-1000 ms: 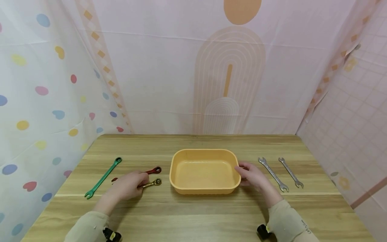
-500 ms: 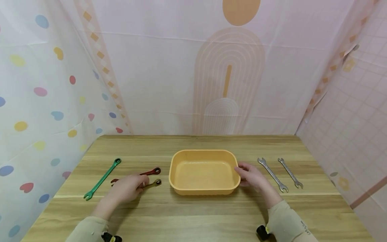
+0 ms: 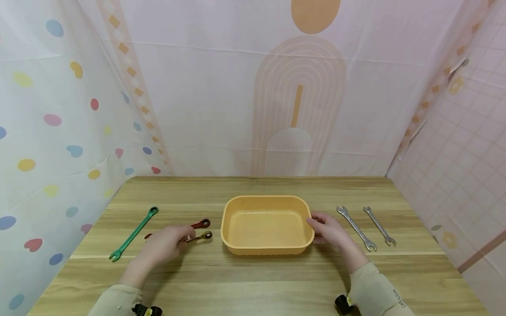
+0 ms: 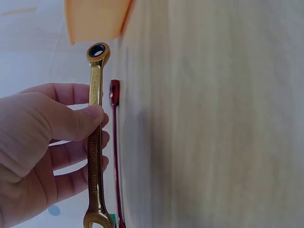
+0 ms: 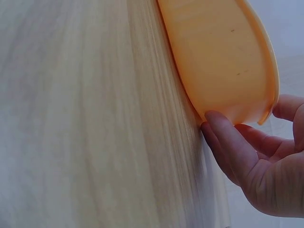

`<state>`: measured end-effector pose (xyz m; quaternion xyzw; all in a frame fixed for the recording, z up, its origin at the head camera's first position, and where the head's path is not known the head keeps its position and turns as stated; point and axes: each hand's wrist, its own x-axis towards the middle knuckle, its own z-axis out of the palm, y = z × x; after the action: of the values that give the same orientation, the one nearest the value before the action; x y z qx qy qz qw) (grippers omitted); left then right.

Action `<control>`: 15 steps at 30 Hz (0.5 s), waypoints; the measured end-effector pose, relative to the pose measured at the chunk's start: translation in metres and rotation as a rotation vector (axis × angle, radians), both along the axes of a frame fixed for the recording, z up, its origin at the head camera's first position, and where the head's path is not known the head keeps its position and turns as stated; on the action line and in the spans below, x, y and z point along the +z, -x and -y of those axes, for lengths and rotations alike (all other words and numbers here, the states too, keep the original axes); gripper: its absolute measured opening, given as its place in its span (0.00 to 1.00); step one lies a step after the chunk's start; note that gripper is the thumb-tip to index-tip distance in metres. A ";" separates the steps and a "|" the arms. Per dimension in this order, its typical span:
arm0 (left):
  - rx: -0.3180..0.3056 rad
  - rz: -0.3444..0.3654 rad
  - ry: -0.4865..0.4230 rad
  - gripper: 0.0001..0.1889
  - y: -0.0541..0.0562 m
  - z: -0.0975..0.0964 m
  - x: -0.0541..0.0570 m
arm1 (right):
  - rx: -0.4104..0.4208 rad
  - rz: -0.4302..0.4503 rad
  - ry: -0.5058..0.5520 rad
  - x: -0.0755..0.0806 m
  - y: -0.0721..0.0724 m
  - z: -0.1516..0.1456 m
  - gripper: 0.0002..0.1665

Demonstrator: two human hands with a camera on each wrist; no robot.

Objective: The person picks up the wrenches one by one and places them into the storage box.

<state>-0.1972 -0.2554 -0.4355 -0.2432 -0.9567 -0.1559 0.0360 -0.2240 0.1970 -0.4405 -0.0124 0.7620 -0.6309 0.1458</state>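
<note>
In the left wrist view my left hand [image 4: 52, 137] pinches a gold combination wrench [image 4: 96, 156] between thumb and fingers, its ratchet ring pointing toward the bin. Beyond it lies a red ratchet wrench [image 4: 115, 142], partly hidden by the left hand [image 3: 166, 243] in the head view. A yellow-orange plastic bin [image 3: 268, 251] stands in the middle of the table with nothing in it. At the bin's right end my right hand [image 3: 330, 228] holds its wall, one fingertip at the rim and others low on the outside.
A green ratchet wrench [image 3: 133, 235] lies at the left of the table. Right of the right hand lie two silver open-end wrenches, the larger wrench [image 3: 357, 228] nearer and the smaller wrench [image 3: 380, 226] farther out. Patterned curtains [image 3: 213, 87] hang behind and beside the table [image 3: 253, 285].
The gold wrench has shifted slightly in the left hand, its ring end a little higher and further right. The right hand and the bin stay in place.
</note>
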 end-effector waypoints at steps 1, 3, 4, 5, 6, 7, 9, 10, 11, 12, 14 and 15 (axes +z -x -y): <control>0.003 -0.004 -0.006 0.18 0.000 0.001 0.001 | 0.000 -0.001 0.001 0.000 0.000 0.000 0.29; -0.002 -0.021 -0.010 0.18 0.002 0.002 0.003 | 0.002 -0.002 0.002 0.000 0.000 0.000 0.29; -0.006 -0.028 -0.013 0.18 0.003 0.003 0.004 | 0.003 -0.002 0.005 -0.001 0.000 0.000 0.29; -0.010 -0.033 -0.016 0.17 0.003 0.004 0.005 | 0.002 -0.001 0.009 -0.001 0.000 0.000 0.29; -0.017 -0.035 -0.024 0.17 0.004 0.004 0.006 | 0.003 0.000 0.012 -0.001 0.000 0.000 0.29; -0.022 -0.035 -0.031 0.17 0.005 0.005 0.007 | 0.002 0.001 0.014 -0.001 0.000 0.000 0.29; -0.032 -0.030 -0.045 0.16 0.007 0.006 0.011 | 0.000 0.003 0.019 -0.001 0.001 0.000 0.29; -0.037 -0.031 -0.051 0.15 0.007 0.006 0.013 | -0.002 0.003 0.022 -0.001 0.001 0.000 0.29; -0.040 -0.032 -0.055 0.15 0.008 0.007 0.015 | -0.002 0.003 0.024 -0.001 0.001 0.000 0.29; -0.043 -0.035 -0.060 0.15 0.009 0.007 0.017 | -0.001 0.002 0.026 -0.002 0.001 0.000 0.29; -0.051 -0.058 -0.056 0.15 0.009 0.006 0.021 | 0.000 0.001 0.029 -0.002 0.001 0.000 0.29; -0.058 -0.073 -0.055 0.15 0.010 0.006 0.022 | 0.000 0.002 0.030 -0.002 0.001 0.000 0.30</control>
<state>-0.2067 -0.2613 -0.4131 -0.2754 -0.9426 -0.1743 0.0728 -0.2254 0.1973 -0.4427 -0.0142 0.7524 -0.6421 0.1462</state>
